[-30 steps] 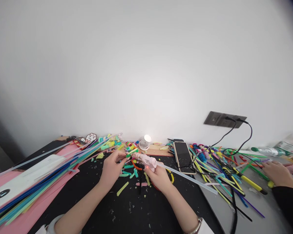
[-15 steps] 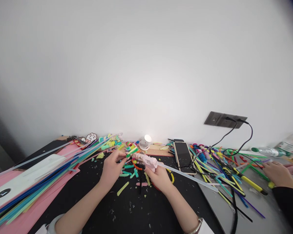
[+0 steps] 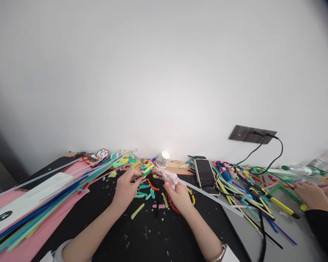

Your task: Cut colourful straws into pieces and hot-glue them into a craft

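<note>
Pinching, left hand [image 3: 128, 185]: fingertips closed on the green-and-yellow fuzzy piece [image 3: 147, 170], near the far edge of the black tabletop [image 3: 142, 240].
Gripping, right hand [image 3: 179, 197]: fingers wrapped around the pink glue gun [image 3: 169, 177], just right of the fuzzy piece.
Room: tight behind, by the paper cup [image 3: 162, 160]; wider on the near side.
Changed since half a second ago: slight rightward shift of the glue gun.

I'm at a craft table [image 3: 142, 236] by a wall [image 3: 164, 72]: fuzzy stems [image 3: 51, 205], snipped pieces [image 3: 137, 211] and my glue gun [image 3: 170, 177] show it; home or studio, I can't tell.
</note>
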A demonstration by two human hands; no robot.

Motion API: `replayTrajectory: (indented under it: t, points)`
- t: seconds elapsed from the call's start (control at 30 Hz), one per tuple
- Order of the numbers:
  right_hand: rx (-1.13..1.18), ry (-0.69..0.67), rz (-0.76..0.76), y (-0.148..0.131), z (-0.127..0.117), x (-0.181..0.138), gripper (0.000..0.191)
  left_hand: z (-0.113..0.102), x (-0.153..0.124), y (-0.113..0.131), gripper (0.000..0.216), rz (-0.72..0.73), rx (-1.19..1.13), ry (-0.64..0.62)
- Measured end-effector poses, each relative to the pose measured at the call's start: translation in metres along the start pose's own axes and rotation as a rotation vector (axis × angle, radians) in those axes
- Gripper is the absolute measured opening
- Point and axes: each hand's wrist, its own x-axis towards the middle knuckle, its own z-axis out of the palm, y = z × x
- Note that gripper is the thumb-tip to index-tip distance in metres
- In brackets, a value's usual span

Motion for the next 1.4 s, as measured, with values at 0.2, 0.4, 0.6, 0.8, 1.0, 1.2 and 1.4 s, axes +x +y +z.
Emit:
replayTrajectory:
  t: [0.2,0.4,0.6,0.8,1.0,1.2,1.4]
  points:
    - [0.001,0.038,0.014,0.0028,-0.0007,-0.0005,0.035,-0.0008,-0.0004,0.0006,0.015,-0.014,-0.009,-0.007]
    - [0.076,-0.091,-0.187,0.0010,-0.0002,-0.0033,0.038,0.0003,0.0008,-0.0021,0.015,0.036,0.022,0.019]
    - [0.058,-0.065,-0.171,0.0011,0.0011,-0.0030,0.037,0.0001,-0.0006,-0.0010,0.019,0.020,0.031,-0.001]
    - [-0.003,-0.045,-0.021,0.0012,-0.0009,-0.0015,0.029,-0.0011,-0.0009,0.0039,0.018,0.042,0.023,0.002]
    - [0.013,0.021,-0.047,0.0017,-0.0006,0.0010,0.030,-0.0016,-0.0006,0.0044,0.021,0.045,0.039,0.016]
    - [0.011,0.058,-0.050,0.0064,0.0003,0.0027,0.027,-0.0017,-0.0008,0.0032,0.025,0.048,0.030,0.018]
    - [0.001,0.094,-0.070,0.0091,0.0007,0.0042,0.027,-0.0016,-0.0004,0.0022,0.028,0.048,0.012,0.006]
